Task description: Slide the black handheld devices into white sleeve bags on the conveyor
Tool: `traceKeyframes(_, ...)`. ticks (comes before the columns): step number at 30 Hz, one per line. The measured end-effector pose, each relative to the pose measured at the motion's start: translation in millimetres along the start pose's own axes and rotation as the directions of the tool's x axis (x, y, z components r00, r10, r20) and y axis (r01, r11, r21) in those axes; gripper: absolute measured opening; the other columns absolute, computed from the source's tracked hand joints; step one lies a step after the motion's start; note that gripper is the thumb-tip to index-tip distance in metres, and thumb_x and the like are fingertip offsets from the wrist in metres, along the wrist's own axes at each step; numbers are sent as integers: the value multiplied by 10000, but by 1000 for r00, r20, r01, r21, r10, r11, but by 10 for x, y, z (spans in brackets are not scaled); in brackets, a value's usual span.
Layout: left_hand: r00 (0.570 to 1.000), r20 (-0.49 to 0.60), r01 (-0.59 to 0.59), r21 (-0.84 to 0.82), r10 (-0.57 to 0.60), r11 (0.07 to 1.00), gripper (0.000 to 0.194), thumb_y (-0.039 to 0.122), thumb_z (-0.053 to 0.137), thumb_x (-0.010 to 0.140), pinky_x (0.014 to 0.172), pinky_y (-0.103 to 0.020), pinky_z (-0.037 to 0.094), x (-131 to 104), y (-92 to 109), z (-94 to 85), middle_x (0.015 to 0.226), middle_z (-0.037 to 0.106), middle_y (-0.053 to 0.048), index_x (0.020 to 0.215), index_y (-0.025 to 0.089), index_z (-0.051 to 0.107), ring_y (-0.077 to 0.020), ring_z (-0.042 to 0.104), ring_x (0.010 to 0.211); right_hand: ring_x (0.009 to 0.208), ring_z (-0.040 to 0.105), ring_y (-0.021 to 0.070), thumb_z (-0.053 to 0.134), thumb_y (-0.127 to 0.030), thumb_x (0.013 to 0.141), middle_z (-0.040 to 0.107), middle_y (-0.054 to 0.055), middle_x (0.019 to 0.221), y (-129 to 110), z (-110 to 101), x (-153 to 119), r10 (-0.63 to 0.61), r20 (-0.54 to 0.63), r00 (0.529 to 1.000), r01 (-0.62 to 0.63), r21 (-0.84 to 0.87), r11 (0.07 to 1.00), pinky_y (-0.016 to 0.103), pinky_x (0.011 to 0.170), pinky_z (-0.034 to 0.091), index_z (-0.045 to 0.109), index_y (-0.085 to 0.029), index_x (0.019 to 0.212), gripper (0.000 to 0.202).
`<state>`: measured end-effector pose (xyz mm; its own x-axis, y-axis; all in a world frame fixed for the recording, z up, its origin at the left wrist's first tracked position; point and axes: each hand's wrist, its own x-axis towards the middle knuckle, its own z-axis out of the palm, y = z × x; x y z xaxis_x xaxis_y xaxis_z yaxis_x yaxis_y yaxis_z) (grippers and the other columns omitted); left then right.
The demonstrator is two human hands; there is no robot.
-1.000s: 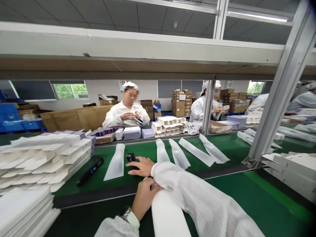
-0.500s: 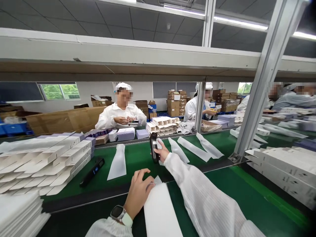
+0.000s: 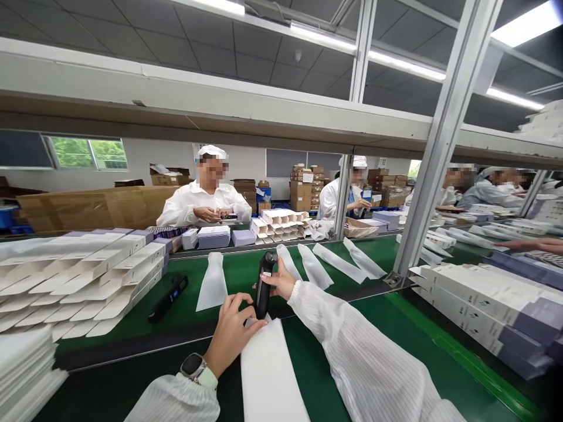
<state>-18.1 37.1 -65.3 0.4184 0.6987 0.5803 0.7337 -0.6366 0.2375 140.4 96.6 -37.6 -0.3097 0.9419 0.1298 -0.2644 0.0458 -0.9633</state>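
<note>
Right hand (image 3: 281,280): fingers and thumb pinch the black device (image 3: 263,293) about its upper body, holding it nearly upright at the far end of the white pouch (image 3: 270,381). Left hand (image 3: 232,329): fingers bend at the pouch mouth; whether they pinch its edge cannot be told. The device is probably rigid, light and slightly slippery; grip the smooth shaft below the rounded head. The pouch is presumably soft and easily creased; take it by the mouth edge. Outward, thin frosted pouches (image 3: 212,284) lie left and right on the green surface (image 3: 240,272); near left, square-edged paperboard cartons (image 3: 94,275) stand stacked
</note>
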Motion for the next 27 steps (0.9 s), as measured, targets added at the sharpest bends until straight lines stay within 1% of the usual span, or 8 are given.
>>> traceKeyframes(6, 994, 66, 101, -145, -93, 984, 255, 400, 529, 728, 857, -410, 343, 66, 103, -126, 1025, 424, -37, 580, 194, 533, -248, 363, 1016, 644, 602, 172, 725, -355, 495, 541, -46, 688, -165, -38, 18, -83, -45, 995, 86, 58, 995, 325, 588, 472, 269, -268, 972, 665)
traceKeyframes(10, 968, 218, 177, -236, -125, 956, 248, 465, 537, 693, 820, -367, 372, 70, 43, -239, 918, 492, -28, 719, 219, 554, -223, 431, 936, 647, 608, 183, 716, -330, 516, 549, -46, 683, -222, -91, 13, -78, -48, 996, 81, 69, 994, 325, 589, 468, 265, -271, 973, 645)
traceKeyframes(13, 897, 376, 352, -287, -233, 891, 364, 525, 488, 691, 714, -295, 401, 73, -62, -304, 850, 527, -29, 845, 199, 541, -195, 480, 830, 670, 611, 187, 703, -322, 541, 552, -46, 695, -213, -124, 19, -72, -60, 996, 77, 81, 994, 324, 598, 470, 258, -277, 999, 641)
traceKeyframes(15, 821, 495, 464, -283, -286, 840, 408, 544, 468, 684, 624, -258, 391, 89, -121, -308, 796, 538, -33, 807, 166, 558, -181, 496, 748, 673, 613, 186, 699, -318, 550, 555, -47, 701, -196, -143, 29, -69, -61, 996, 74, 88, 993, 326, 601, 471, 256, -280, 1010, 639)
traceKeyframes(17, 772, 568, 506, -275, -286, 818, 414, 541, 499, 649, 559, -235, 361, 120, -152, -278, 710, 532, -21, 728, 141, 573, -165, 494, 667, 665, 614, 185, 701, -309, 550, 557, -48, 698, -177, -157, 38, -59, -66, 996, 64, 85, 994, 322, 591, 473, 258, -281, 1008, 637)
traceKeyframes(19, 777, 569, 492, -282, -270, 823, 386, 515, 546, 612, 532, -222, 338, 156, -154, -231, 642, 510, -3, 661, 132, 569, -154, 486, 625, 659, 614, 180, 699, -301, 554, 558, -47, 693, -165, -166, 42, -49, -75, 996, 54, 74, 996, 308, 580, 472, 267, -277, 991, 614)
traceKeyframes(22, 820, 514, 445, -296, -252, 845, 333, 472, 542, 637, 517, -217, 320, 186, -112, -183, 601, 494, 11, 639, 140, 568, -143, 472, 601, 661, 614, 177, 697, -288, 558, 554, -47, 691, -179, -167, 38, -48, -101, 994, 56, 79, 995, 286, 560, 467, 280, -276, 969, 585)
traceKeyframes(27, 896, 404, 320, -299, -184, 899, 230, 367, 452, 761, 606, -238, 350, 138, 4, -210, 715, 544, 3, 751, 189, 598, -144, 481, 676, 689, 614, 182, 690, -300, 562, 541, -54, 728, -265, -142, 17, -88, -168, 982, 115, 157, 981, 262, 526, 457, 280, -292, 951, 565)
